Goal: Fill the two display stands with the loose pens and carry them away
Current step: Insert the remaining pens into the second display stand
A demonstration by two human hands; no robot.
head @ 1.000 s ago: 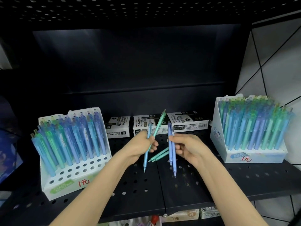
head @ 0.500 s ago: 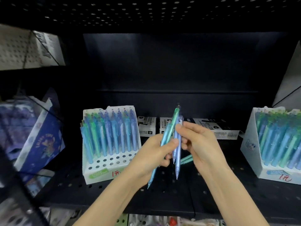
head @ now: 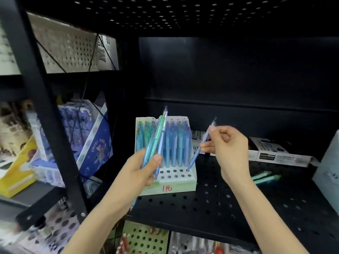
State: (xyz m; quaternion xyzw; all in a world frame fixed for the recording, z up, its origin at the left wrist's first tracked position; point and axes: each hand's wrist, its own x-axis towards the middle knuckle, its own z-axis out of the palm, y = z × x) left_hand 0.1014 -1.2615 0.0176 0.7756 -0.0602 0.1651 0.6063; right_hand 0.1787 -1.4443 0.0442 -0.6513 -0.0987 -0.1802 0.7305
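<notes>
On the shelf, filling the left display stand
Pinched in the right hand, a blue pen meets a hole at the stand's 3 o'clock edge; the left hand grips a spare bundle; next, I judge, seat it upright; loose pens wait at 3 o'clock.

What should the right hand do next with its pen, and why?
Probably the right hand should bring the blue pen more upright and push it down. Its tip is at an empty hole near the right edge of the stand, but it leans right. The left hand holds spare pens for the other empty holes.
</notes>
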